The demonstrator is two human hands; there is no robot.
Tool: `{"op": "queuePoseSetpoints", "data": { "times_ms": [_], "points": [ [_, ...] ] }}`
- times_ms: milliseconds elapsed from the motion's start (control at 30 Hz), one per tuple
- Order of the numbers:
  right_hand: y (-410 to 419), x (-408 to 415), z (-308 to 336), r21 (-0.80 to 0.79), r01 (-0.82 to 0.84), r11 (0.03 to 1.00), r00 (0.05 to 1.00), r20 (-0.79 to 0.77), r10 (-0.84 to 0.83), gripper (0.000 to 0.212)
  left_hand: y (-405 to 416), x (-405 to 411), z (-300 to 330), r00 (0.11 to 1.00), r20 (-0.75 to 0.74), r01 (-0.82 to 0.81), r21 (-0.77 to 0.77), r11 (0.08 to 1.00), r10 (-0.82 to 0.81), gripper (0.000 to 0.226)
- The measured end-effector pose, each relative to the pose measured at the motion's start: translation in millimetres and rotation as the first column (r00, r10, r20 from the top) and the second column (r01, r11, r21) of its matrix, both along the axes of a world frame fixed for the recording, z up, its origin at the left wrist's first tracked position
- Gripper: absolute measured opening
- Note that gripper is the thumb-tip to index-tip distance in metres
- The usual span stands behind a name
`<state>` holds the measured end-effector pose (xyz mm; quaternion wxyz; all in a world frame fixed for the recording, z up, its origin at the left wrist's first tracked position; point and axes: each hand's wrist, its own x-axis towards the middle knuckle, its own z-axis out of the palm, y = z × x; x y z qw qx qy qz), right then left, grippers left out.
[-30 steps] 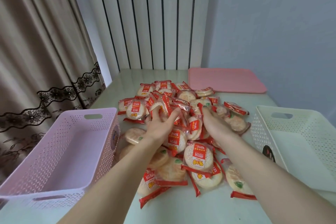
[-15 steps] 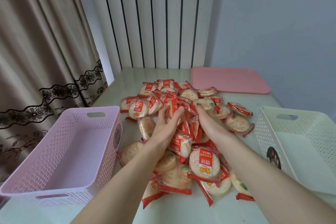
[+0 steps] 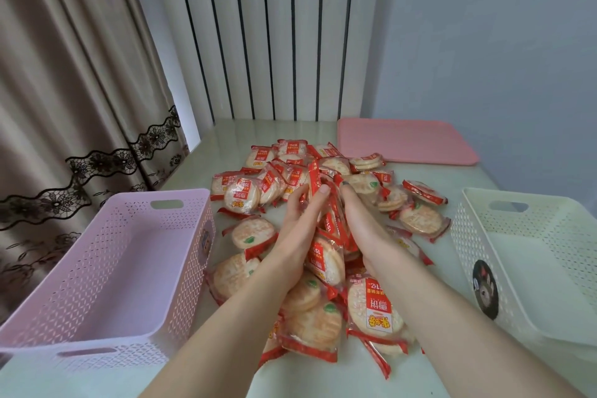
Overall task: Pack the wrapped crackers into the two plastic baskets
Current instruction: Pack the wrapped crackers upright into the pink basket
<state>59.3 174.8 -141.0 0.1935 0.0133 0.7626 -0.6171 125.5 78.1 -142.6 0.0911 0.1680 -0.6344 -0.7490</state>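
Both hands press a bunch of wrapped crackers between their palms, over the middle of the pile.

The left hand point(image 3: 298, 236) and right hand point(image 3: 361, 226) face each other, fingers nearly straight and close together, squeezing several upright crackers point(image 3: 326, 255) between them. The rest of the pile point(image 3: 316, 320) spreads across the table point(image 3: 323, 378) around both wrists. The pink basket point(image 3: 106, 271) stands at the left, the white basket point(image 3: 529, 262) at the right, both beside the pile; a pink tray point(image 3: 403, 142) lies at the far right.
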Motion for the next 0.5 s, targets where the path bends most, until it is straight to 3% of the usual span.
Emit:
{"op": "queuePoseSetpoints", "data": {
  "times_ms": [233,367,500],
  "points": [
    [0.3,-0.1,-0.9,-0.076,0.005,0.997,1.000,-0.007,-0.005,0.071,1.0,-2.5,1.1,0.999,-0.033,0.016,0.039,0.999,-0.015,0.088],
    [-4.6,2.0,3.7,-0.173,0.058,0.983,0.997,-0.035,-0.065,0.066,4.0,-1.0,11.0,0.997,-0.077,0.016,0.053,0.998,-0.011,0.081],
    [-11.4,4.8,17.6,-0.309,0.001,0.951,0.996,-0.088,-0.029,0.052,1.1,-1.2,23.6,0.992,-0.125,0.001,0.081,0.997,0.009,0.071]
  ]
}}
